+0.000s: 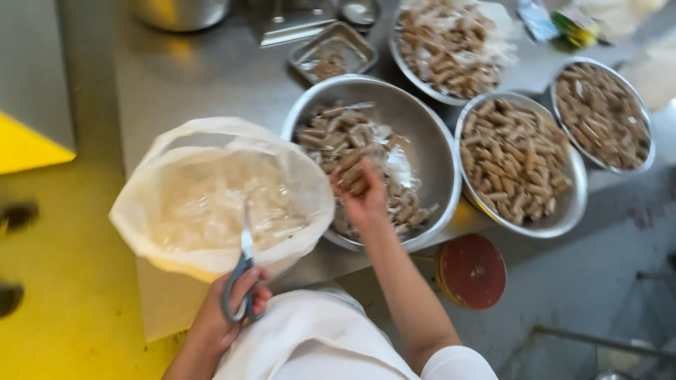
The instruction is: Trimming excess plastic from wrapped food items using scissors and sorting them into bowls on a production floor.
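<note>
Gripping a few brown sticks (354, 174), the right hand (364, 200) hangs over the near rim of a steel bowl (422, 130) half full of them. The left hand (224, 318) is closed around grey scissors (241, 276), blades pointing up against a clear plastic bag (211, 200) just in front of it. Beyond the right hand sit three more full bowls (570, 211), packed rim to rim, and a small tray (333, 51). Everything rests on a steel counter (204, 77); yellow floor (63, 281) lies left.
</note>
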